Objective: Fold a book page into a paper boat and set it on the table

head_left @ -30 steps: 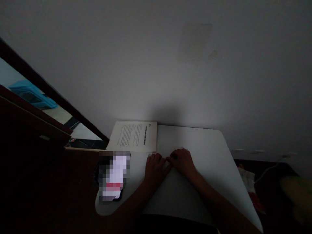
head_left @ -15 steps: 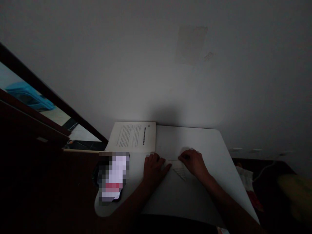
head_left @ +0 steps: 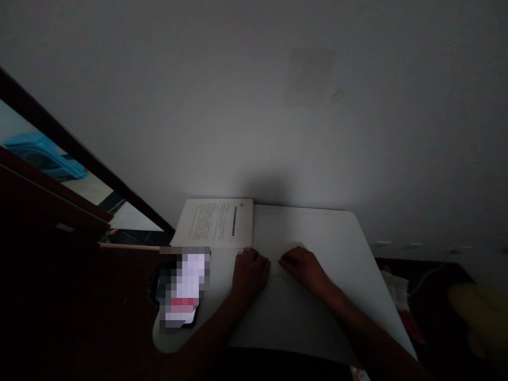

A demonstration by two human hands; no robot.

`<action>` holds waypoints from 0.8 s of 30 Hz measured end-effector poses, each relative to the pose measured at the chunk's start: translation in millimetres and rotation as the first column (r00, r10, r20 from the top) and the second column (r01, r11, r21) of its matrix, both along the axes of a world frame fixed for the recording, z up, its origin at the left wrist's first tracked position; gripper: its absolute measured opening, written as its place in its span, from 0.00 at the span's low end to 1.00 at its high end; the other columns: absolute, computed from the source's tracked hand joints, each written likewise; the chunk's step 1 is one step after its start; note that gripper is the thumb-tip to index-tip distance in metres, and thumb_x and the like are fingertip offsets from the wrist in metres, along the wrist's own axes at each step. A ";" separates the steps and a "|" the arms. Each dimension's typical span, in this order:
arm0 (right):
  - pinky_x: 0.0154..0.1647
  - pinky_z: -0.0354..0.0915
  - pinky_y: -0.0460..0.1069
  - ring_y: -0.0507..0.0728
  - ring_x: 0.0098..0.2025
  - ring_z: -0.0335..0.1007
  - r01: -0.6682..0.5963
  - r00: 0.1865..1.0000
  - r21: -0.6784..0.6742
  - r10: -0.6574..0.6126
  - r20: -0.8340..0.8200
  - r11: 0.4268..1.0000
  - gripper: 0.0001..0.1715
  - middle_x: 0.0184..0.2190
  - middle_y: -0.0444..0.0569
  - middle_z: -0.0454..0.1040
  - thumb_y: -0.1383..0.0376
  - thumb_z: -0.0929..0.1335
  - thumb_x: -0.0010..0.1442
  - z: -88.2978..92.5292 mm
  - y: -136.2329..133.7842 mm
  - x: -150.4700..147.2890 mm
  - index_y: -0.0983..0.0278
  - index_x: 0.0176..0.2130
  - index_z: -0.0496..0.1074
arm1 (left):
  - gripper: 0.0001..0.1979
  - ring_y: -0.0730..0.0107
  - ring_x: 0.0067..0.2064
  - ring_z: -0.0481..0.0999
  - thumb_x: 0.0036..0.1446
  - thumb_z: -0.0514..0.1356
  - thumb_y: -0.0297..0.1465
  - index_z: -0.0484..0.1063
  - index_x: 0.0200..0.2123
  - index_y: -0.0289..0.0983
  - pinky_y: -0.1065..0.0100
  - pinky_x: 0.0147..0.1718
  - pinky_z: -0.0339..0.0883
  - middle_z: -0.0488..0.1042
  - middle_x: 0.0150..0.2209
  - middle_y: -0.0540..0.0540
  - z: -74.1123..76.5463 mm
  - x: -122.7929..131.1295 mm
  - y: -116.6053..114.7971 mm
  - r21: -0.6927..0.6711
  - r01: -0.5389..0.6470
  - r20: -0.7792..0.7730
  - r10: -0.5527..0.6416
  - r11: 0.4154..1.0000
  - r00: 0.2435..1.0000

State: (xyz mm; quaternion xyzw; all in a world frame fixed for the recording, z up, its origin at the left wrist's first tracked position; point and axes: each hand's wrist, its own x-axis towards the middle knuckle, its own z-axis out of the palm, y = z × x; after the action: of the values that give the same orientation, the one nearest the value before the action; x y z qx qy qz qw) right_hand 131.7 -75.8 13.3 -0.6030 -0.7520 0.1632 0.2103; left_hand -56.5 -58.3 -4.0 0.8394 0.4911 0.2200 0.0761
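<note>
A small folded piece of paper (head_left: pixel 278 271) lies low over the table between my two hands, dim and mostly covered by them. My left hand (head_left: pixel 251 272) is closed at its left end, with the thumb drawn in against the fingers. From the right, my right hand (head_left: pixel 302 264) pinches the paper's far edge between thumb and fingertips. Both hands rest on or just above the white table (head_left: pixel 313 227). The poor light hides the paper's exact folds.
An open book or printed sheet (head_left: pixel 214 222) lies at the table's back left, against the wall. Nearer, a phone (head_left: pixel 186 288) with a blurred-out screen sits by the left edge. A dark-framed mirror (head_left: pixel 91 185) leans at far left.
My right hand has moved left, closer to my left hand. My left thumb has drawn in toward its fingers. The paper's printed triangular part, visible before, no longer shows plainly.
</note>
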 end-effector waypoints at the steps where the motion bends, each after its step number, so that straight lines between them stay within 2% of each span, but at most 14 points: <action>1: 0.39 0.63 0.49 0.55 0.35 0.70 -0.026 1.000 -0.010 0.027 0.014 1.000 0.08 0.30 0.45 0.77 0.61 0.66 0.58 -0.9 3.7 -5.5 0.60 0.32 0.75 | 0.08 0.62 0.40 0.66 0.58 0.55 0.31 0.73 0.30 0.38 0.60 0.39 0.58 0.69 0.34 0.45 -0.3 -0.3 0.4 0.000 0.004 0.001 -0.004 1.000 1.000; 5: 0.39 0.62 0.51 0.56 0.34 0.70 -0.047 0.997 -0.039 0.049 0.067 0.998 0.10 0.29 0.48 0.77 0.59 0.66 0.58 -4.4 20.0 -16.7 0.61 0.32 0.76 | 0.08 0.63 0.41 0.67 0.58 0.56 0.31 0.73 0.30 0.38 0.60 0.39 0.58 0.69 0.34 0.45 -2.8 -1.2 1.7 -0.012 -0.010 0.022 0.010 1.000 1.000; 10: 0.38 0.61 0.51 0.56 0.33 0.70 -0.092 0.991 -0.072 0.098 0.090 0.993 0.10 0.28 0.46 0.76 0.57 0.67 0.56 -0.8 24.3 -10.5 0.60 0.30 0.75 | 0.05 0.63 0.40 0.67 0.57 0.58 0.31 0.73 0.30 0.39 0.60 0.39 0.58 0.69 0.33 0.46 -5.2 -0.2 2.4 -0.024 -0.046 0.014 0.047 0.999 0.999; 16: 0.39 0.60 0.52 0.56 0.34 0.69 -0.106 0.988 -0.094 0.115 0.099 0.990 0.08 0.28 0.45 0.76 0.58 0.70 0.52 4.4 4.0 1.5 0.60 0.29 0.74 | 0.06 0.62 0.41 0.67 0.57 0.57 0.32 0.73 0.30 0.39 0.60 0.40 0.58 0.70 0.33 0.46 -2.4 0.5 1.5 -0.041 -0.051 0.034 0.052 0.998 0.998; 24: 0.41 0.60 0.53 0.58 0.36 0.68 -0.100 0.991 -0.137 0.112 0.078 0.986 0.07 0.28 0.45 0.76 0.60 0.69 0.54 9.5 -29.9 19.5 0.61 0.28 0.74 | 0.08 0.63 0.41 0.67 0.58 0.56 0.32 0.74 0.31 0.39 0.60 0.40 0.58 0.70 0.34 0.46 -0.9 1.0 1.1 -0.046 -0.056 0.042 0.058 0.997 0.997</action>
State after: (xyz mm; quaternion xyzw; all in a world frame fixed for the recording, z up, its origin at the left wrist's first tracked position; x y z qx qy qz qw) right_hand 151.2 -105.7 22.7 -0.5812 -0.7789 0.1976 0.1283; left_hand -55.4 -57.2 -5.0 0.8182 0.5178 0.2293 0.0992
